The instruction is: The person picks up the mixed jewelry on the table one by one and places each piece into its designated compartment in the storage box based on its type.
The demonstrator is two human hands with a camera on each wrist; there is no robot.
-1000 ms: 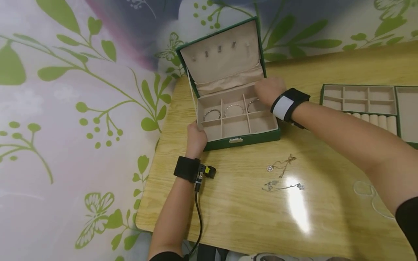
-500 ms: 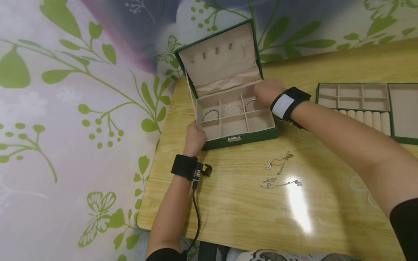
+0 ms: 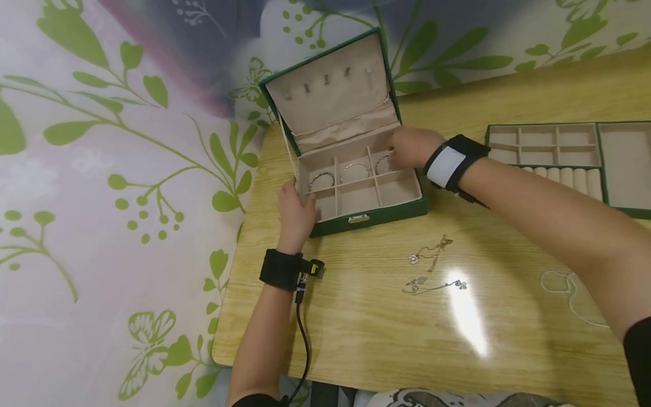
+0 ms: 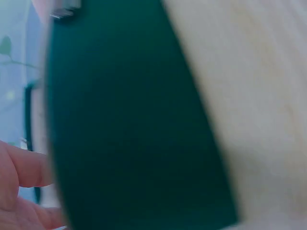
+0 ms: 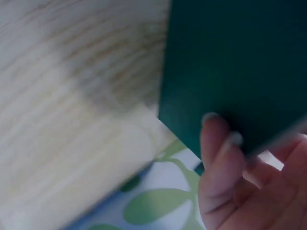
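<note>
Both hands [image 3: 295, 212] grip the jewelry box [image 3: 356, 195].

Green rectangular jewellery box [image 3: 369, 213], beige velvet lining, on wooden tabletop near its back-left corner; lid open, leaning back, w/ five small hooks. Base split into six compartments, 2 rows × 3. Thin silver bangles [image 3: 322, 177] in back row, one per compartment; front row bare. Metal clasp at front centre.

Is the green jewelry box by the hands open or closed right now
Open. The green jewelry box has its lid standing up, showing beige compartments, with bangles in the back row.
</note>
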